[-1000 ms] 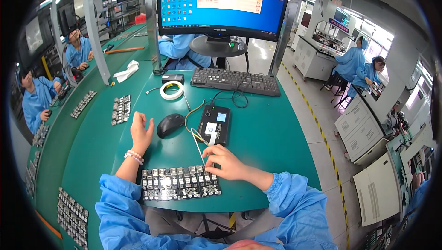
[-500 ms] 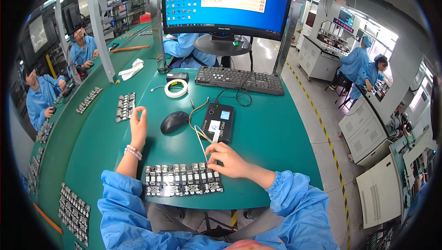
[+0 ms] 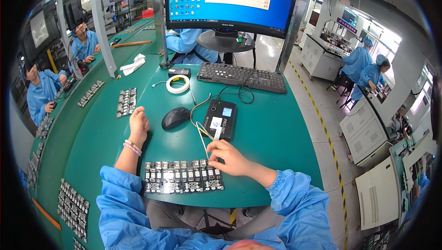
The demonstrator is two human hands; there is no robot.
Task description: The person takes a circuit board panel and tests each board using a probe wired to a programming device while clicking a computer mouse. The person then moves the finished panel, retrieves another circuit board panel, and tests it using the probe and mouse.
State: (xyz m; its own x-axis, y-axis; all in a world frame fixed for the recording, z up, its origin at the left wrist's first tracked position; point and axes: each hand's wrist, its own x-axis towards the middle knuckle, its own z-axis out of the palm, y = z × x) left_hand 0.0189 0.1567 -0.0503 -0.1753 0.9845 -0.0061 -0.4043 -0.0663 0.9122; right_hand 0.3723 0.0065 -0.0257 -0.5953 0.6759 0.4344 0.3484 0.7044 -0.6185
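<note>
At the table's near edge lies a panel of small circuit boards [image 3: 177,178], several joined in rows. My right hand [image 3: 230,158] is over its upper right corner, thumb and fingertips pinched on the end of a thin cable [image 3: 201,132]. That cable's tip is hidden by the fingers, so I cannot tell whether it sits in a board. The thin wires run up beside a black box with a small lit screen [image 3: 223,120]. My left hand [image 3: 139,126], with a beaded bracelet, is raised left of the panel. Its fingers are loosely curled, with nothing visible in them.
A black mouse [image 3: 175,118], a tape roll [image 3: 177,84] and a keyboard [image 3: 241,77] lie beyond my hands, below a monitor [image 3: 230,1]. More board panels [image 3: 126,102] lie to the left, including a large one [image 3: 73,209]. Other people in blue work left and right.
My left hand's fingers have curled in more. My right hand keeps its pinch at the panel's corner. The whole view has shifted slightly.
</note>
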